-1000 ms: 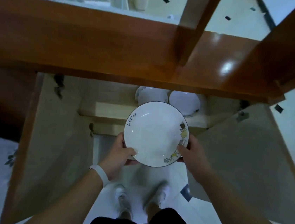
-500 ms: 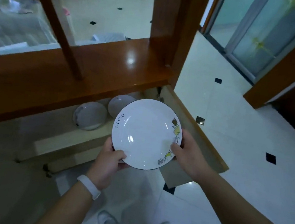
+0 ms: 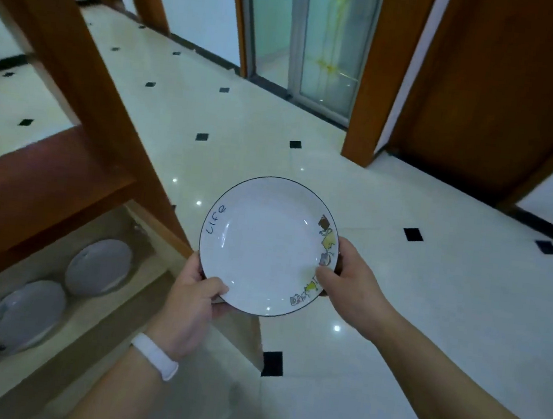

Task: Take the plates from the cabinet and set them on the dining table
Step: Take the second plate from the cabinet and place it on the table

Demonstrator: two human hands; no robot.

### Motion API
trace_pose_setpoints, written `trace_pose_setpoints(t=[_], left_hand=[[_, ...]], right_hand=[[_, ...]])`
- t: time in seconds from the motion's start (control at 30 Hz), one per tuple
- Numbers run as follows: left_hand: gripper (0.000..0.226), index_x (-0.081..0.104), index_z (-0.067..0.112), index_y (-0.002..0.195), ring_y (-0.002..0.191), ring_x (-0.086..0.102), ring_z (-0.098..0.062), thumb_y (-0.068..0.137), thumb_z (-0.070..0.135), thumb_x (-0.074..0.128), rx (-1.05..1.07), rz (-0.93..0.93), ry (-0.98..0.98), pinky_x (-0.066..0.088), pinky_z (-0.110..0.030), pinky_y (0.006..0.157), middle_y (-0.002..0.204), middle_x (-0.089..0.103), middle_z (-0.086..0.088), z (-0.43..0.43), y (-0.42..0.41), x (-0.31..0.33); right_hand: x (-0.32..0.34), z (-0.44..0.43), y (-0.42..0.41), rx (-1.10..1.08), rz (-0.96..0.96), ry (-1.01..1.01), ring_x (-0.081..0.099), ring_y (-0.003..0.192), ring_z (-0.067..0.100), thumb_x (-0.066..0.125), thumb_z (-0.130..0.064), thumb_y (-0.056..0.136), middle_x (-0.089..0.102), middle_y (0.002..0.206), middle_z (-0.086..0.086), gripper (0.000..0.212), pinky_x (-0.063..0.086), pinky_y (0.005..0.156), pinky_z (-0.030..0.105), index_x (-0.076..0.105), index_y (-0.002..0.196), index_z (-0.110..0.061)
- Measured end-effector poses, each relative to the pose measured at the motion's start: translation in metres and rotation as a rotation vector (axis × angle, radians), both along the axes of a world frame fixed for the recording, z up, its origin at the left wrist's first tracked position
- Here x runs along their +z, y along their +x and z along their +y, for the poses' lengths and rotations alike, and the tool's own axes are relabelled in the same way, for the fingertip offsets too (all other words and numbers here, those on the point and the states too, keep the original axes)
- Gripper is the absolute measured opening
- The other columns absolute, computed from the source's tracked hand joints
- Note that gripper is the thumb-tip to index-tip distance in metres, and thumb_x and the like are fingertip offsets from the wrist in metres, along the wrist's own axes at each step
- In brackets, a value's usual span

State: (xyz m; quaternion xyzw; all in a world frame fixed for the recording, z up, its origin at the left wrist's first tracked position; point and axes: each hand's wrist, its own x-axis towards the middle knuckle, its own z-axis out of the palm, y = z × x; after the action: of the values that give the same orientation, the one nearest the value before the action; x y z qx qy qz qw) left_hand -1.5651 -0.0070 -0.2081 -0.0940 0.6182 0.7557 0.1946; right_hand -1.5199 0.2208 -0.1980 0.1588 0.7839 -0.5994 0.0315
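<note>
I hold a white plate [image 3: 265, 246] with a dark rim, the word "life" and small cartoon drawings, level in front of me over the tiled floor. My left hand [image 3: 194, 298] grips its near-left edge, thumb on top. My right hand [image 3: 346, 279] grips its right edge, thumb on the drawings. Two more plates [image 3: 99, 266] [image 3: 27, 315] stand on a shelf of the open wooden cabinet [image 3: 39, 192] at lower left. No dining table is in view.
The cabinet's wooden post [image 3: 86, 84] rises at left, and its open door [image 3: 237, 332] juts out below the plate. A glossy white tiled floor [image 3: 396, 292] with black diamonds spreads ahead. Beyond it are a glass sliding door [image 3: 321, 42] and a dark wooden door [image 3: 505, 90].
My view has swung right, away from the cabinet toward the floor and doors. The plate stays held in both hands and the cabinet plates have slid to the lower left.
</note>
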Motion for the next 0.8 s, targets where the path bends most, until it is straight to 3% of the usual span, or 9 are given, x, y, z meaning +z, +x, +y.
trace_pose_setpoints(t=[0.07, 0.17, 0.33, 0.57, 0.8], left_hand=[[0.056, 0.056, 0.023, 0.117, 0.089, 0.063, -0.03, 0.082, -0.017, 0.041, -0.069, 0.006, -0.015, 0.055, -0.037, 0.06, 0.114, 0.064, -0.012, 0.031, -0.004, 0.001], [0.055, 0.056, 0.024, 0.119, 0.099, 0.063, -0.031, 0.082, -0.016, 0.042, -0.194, 0.026, -0.039, 0.056, -0.04, 0.069, 0.117, 0.065, -0.008, 0.074, -0.01, 0.004], [0.052, 0.059, 0.024, 0.112, 0.092, 0.064, -0.027, 0.081, -0.016, 0.042, -0.384, 0.035, -0.058, 0.057, -0.038, 0.067, 0.107, 0.068, -0.003, 0.146, -0.019, 0.008], [0.051, 0.056, 0.02, 0.118, 0.096, 0.063, -0.028, 0.083, -0.015, 0.043, -0.66, 0.021, -0.053, 0.057, -0.042, 0.072, 0.108, 0.066, -0.002, 0.249, -0.039, 0.0], [0.048, 0.058, 0.018, 0.114, 0.078, 0.06, -0.02, 0.084, -0.015, 0.042, -0.987, -0.004, 0.004, 0.056, -0.035, 0.063, 0.086, 0.067, 0.004, 0.366, -0.053, 0.002]], right_hand=[[0.001, 0.029, 0.012, -0.074, 0.006, 0.004, 0.067, 0.094, 0.019, 0.051, -0.012, 0.087, 0.069, 0.102, -0.006, 0.036, 0.059, 0.082, 0.045, 0.055, 0.114, -0.036], [0.0, 0.066, 0.031, -0.196, 0.011, -0.015, 0.067, 0.094, 0.02, 0.051, -0.009, 0.088, 0.069, 0.102, -0.004, 0.034, 0.06, 0.081, 0.042, 0.055, 0.112, -0.032], [-0.005, 0.114, 0.061, -0.409, -0.011, -0.063, 0.067, 0.095, 0.018, 0.05, -0.006, 0.087, 0.068, 0.103, -0.005, 0.035, 0.061, 0.073, 0.031, 0.054, 0.113, -0.029], [-0.009, 0.178, 0.088, -0.695, -0.059, -0.066, 0.068, 0.09, 0.02, 0.05, -0.006, 0.085, 0.068, 0.102, -0.002, 0.033, 0.061, 0.071, 0.032, 0.054, 0.108, -0.03], [0.0, 0.234, 0.113, -1.034, -0.101, -0.052, 0.07, 0.085, 0.023, 0.049, -0.005, 0.088, 0.069, 0.099, 0.004, 0.028, 0.06, 0.067, 0.031, 0.054, 0.105, -0.028]])
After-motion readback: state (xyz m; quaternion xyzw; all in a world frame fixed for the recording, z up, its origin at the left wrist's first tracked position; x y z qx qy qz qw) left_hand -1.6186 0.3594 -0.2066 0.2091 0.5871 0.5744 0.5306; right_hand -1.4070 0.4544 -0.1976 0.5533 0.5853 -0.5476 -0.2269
